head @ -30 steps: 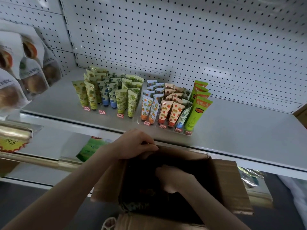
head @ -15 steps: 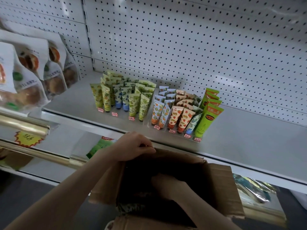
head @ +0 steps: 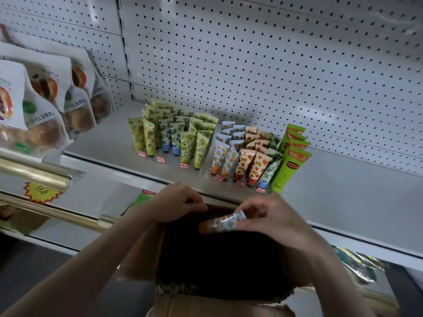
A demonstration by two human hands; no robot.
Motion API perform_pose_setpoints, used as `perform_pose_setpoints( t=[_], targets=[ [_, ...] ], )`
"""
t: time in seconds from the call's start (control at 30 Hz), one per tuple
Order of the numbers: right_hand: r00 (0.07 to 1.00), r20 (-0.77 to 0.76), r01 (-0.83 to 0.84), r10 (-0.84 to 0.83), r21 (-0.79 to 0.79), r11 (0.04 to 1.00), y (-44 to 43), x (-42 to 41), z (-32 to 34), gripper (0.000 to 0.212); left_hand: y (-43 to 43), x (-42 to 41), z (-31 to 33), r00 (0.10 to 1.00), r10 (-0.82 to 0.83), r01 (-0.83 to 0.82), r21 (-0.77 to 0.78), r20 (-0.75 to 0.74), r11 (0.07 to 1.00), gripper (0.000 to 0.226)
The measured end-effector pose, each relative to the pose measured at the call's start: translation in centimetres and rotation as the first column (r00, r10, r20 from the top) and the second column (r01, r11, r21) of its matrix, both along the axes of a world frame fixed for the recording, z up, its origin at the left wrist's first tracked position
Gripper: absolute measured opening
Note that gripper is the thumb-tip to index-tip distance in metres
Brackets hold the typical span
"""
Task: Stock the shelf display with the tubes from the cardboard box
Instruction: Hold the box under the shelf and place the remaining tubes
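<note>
The right hand [head: 270, 221] pinches a tube [head: 223, 223] between thumb and fingertips. It holds the tube crosswise just above the dark opening of the cardboard box [head: 144, 257], with the orange cap pointing toward the left hand [head: 176, 203]. The left hand, just beside that cap end, curls its fingers over the box's far rim and grips it. The box sits directly beneath both hands.

Just beyond the hands runs the shelf [head: 343, 197]. Farther out on it, the displayed tubes [head: 196, 145] stand upright in tight rows with small red price tags [head: 161, 159] at their feet. Tall green tubes [head: 288, 170] end the row beyond the right hand, and a white pegboard [head: 251, 65] rises behind.

Far past the left hand, bags of pastries [head: 43, 115] hang above a gold rail [head: 34, 173]. Foil packets [head: 357, 264] lie below the shelf, outside the right wrist.
</note>
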State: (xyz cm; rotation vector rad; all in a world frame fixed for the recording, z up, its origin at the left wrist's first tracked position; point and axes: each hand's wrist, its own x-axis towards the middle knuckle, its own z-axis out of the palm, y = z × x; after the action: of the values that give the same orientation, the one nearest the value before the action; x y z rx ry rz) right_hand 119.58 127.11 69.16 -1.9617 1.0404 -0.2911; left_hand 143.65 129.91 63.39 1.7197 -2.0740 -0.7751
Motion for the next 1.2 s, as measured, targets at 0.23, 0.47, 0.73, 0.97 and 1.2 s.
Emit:
perform_pose_setpoints(
  t=[0.23,0.47,0.73,0.97,1.2],
  targets=[
    [0.902,0.354,0.197,-0.248,0.173,0.965,-0.3,-1.1,1.5,0.016,-0.3,-0.4,0.7,1.000,-0.017,0.017,-0.010,-0.002,1.000,0.018],
    [0.879,0.382,0.248,-0.286,0.147,0.958,-0.2,-1.6,1.4,0.013,0.0,-1.0,1.2,1.000,-0.012,0.012,-0.014,-0.008,1.000,0.020],
    [0.949,0.223,0.239,-0.224,-0.046,0.970,0.8,-3.1,0.2,0.017,1.1,-2.9,1.3,0.998,0.014,-0.020,-0.083,-0.063,0.996,0.017],
    [0.999,-0.032,0.014,-0.020,-0.164,0.986,2.0,-4.5,-2.0,0.009,2.6,-5.9,0.7,0.997,0.053,-0.059,-0.118,-0.052,0.991,0.020],
    [0.984,-0.148,-0.118,0.095,-0.150,0.982,2.1,-2.9,-3.3,0.007,3.1,-5.8,0.9,0.996,0.081,-0.085,-0.112,-0.038,0.990,0.020]
  ],
)
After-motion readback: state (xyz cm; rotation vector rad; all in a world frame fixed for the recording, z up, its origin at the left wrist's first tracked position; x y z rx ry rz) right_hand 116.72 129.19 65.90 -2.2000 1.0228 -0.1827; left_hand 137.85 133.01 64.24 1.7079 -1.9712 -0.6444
